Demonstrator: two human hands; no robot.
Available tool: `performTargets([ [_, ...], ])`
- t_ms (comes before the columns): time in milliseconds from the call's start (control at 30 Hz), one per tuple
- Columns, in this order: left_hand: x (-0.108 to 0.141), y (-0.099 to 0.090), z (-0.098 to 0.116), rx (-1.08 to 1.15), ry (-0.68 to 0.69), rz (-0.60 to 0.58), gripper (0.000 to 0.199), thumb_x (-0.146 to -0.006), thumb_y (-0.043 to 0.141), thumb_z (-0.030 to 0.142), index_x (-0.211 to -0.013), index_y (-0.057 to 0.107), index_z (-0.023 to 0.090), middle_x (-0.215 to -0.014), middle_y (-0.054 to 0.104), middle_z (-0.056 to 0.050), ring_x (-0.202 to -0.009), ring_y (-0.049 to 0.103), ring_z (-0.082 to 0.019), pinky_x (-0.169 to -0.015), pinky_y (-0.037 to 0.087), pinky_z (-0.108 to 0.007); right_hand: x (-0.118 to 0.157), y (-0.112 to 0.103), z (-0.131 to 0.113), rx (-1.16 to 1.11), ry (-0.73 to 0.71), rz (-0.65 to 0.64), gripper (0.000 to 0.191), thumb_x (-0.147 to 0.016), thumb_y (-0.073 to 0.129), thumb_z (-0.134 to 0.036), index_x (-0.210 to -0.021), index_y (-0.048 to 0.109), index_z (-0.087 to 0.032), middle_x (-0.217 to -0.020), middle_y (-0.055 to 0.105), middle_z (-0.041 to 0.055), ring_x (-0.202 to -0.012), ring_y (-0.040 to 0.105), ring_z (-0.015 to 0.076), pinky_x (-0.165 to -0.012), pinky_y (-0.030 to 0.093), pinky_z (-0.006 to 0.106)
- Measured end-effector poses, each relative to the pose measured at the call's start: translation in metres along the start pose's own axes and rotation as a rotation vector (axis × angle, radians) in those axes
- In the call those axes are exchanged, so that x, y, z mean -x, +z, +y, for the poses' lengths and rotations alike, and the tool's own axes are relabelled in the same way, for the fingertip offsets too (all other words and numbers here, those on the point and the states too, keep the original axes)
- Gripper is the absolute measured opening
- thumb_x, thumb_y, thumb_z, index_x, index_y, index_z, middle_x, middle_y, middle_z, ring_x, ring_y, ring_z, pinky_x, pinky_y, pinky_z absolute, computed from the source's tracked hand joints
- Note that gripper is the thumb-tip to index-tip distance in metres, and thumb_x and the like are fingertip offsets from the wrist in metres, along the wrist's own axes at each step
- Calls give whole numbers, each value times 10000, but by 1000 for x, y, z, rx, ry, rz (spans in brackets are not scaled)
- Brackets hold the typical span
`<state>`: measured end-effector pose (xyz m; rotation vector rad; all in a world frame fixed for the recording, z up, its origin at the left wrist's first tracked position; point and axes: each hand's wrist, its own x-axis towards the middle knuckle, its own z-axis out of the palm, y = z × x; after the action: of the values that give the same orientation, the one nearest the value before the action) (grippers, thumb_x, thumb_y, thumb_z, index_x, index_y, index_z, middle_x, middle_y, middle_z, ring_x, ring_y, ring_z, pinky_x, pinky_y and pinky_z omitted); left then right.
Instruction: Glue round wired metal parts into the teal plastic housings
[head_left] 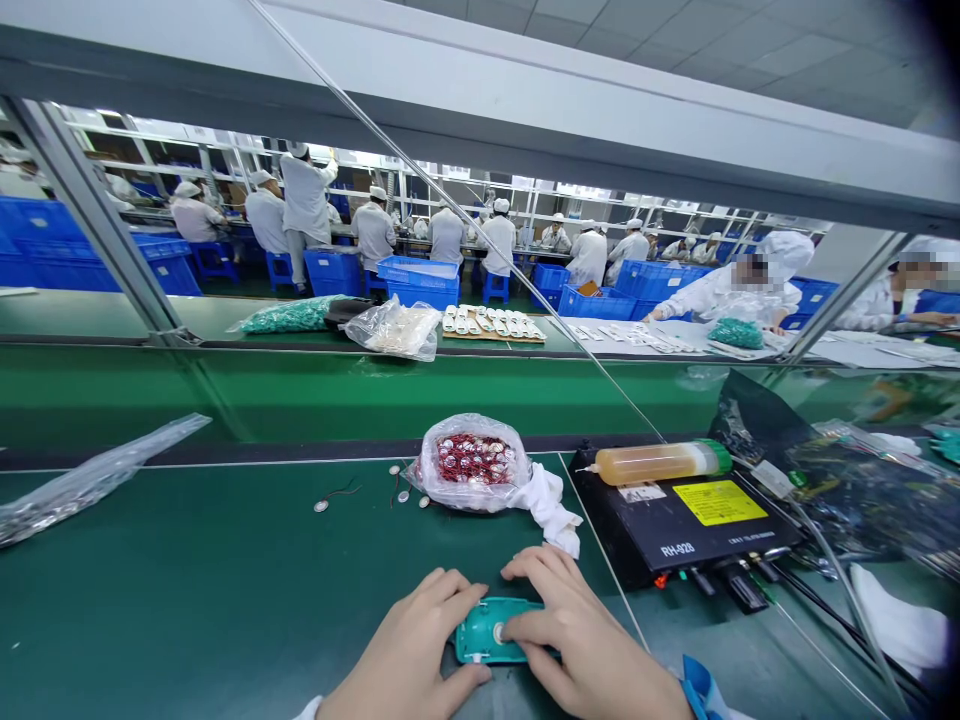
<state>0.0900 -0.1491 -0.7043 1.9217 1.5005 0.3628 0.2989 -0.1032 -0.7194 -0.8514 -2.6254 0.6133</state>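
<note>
Left hand (405,645) and right hand (581,635) gripping a teal casing (474,642) from both sides; possible slip from loose fingertips, then a drop onto the tabletop (187,600) and cracking.

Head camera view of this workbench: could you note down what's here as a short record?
Left hand: gripping the teal plastic casing from its left side
Right hand: resting on the same casing from the right
Beside the hands: clear plastic bag of small red-wired parts, white cloth
To the right: black RH-928 unit, with an amber-filled tube lying on top
Across the way: co-worker in white, blue plastic crates
</note>
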Motion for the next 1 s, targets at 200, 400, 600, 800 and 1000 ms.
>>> performTargets([
  [200, -2, 0, -2, 30, 6, -13, 419, -758, 679, 252, -1169, 596, 254, -1088, 591, -44, -1042, 516, -246, -901, 418, -369, 0, -2, -1, 69, -16, -35, 256, -824, 480, -99, -894, 660, -267, -1216, 506, 54, -1213, 399, 250, -1074, 227, 531],
  [400, -2, -1, 0, 31, -8, 2, 374, -746, 681, 246, -1113, 610, 233, -1054, 592, -35, -1023, 521, -241, -889, 415, -358, 1, -3, -1, 152, -35, -86, 279, -817, 479, -100, -928, 669, -271, -1312, 490, 65, -1253, 383, 288, -1071, 219, 597],
  [600, -2, -2, 2, 54, -16, 12, 345, -736, 681, 255, -1076, 622, 248, -1026, 601, -24, -1001, 536, -234, -872, 423, -337, 4, -3, -1, 169, -41, -82, 291, -830, 478, -105, -961, 667, -284, -1351, 477, 61, -1264, 387, 289, -1074, 226, 599],
  [800, -2, -2, 1, 75, 10, 11, 364, -739, 663, 213, -1099, 618, 248, -1049, 606, -26, -1024, 531, -231, -897, 411, -345, 2, 0, 2, 59, 5, 27, 256, -874, 444, -118, -956, 640, -260, -1255, 505, 88, -1238, 413, 242, -1051, 306, 500],
  [1000, -2, 0, -3, 68, 30, 12, 399, -743, 665, 210, -1135, 604, 253, -1064, 601, -32, -1020, 530, -231, -902, 410, -353, 1, -1, 2, 28, -13, 36, 184, -852, 495, -139, -888, 633, -254, -1241, 491, 77, -1231, 409, 242, -1060, 273, 502],
])
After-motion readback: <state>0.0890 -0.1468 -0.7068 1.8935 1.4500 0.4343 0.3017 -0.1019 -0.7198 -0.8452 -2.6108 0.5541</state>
